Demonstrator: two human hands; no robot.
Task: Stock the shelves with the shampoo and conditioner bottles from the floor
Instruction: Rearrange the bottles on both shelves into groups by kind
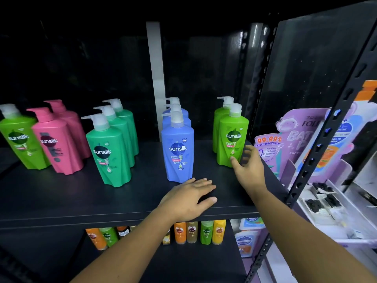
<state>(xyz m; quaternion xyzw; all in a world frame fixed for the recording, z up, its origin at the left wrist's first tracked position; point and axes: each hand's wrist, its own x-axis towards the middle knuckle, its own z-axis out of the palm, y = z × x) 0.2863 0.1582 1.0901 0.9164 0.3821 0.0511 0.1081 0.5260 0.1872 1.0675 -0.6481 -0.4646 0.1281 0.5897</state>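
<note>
**Pump bottles on a store shelf, seen from the head view.** The black shelf (102, 201) is matt and flat. It carries eleven upright bottles in five files, each running near to far.

- **Count, left to right:** one left lime bottle (16, 137) at the frame edge, two pink bottles (57, 144), three teal bottles (108, 152), three blue bottles (178, 150) and two right lime bottles (232, 137).
- **Form:** all are glossy plastic with waisted, fluted bodies that flare at the foot. Each has a printed front label and a pump head with its spout pointing left. The pumps are pale, except on the pink bottles, where they are pink.
- **Left hand (189, 199):** it lies palm down on the shelf, just near of the front blue bottle. The fingers are straight and spread, grasping nothing.
- **Right hand (247, 164):** it is released, with the fingers spread and loosely bent at the lower right side of the nearer right lime bottle. The thumb tip lies at the bottle's lower front. Contact cannot be confirmed.
- **Surroundings:** a white strip (157, 78) stands upright behind the blue bottles. A black perforated post (318, 150) rises at the right, with a purple card display (295, 139) beyond it.
- **Below the shelf:** a row of small bottles (206, 231) in orange, green, olive and yellow. At least seven show, and the left forearm hides part of the row.
</note>
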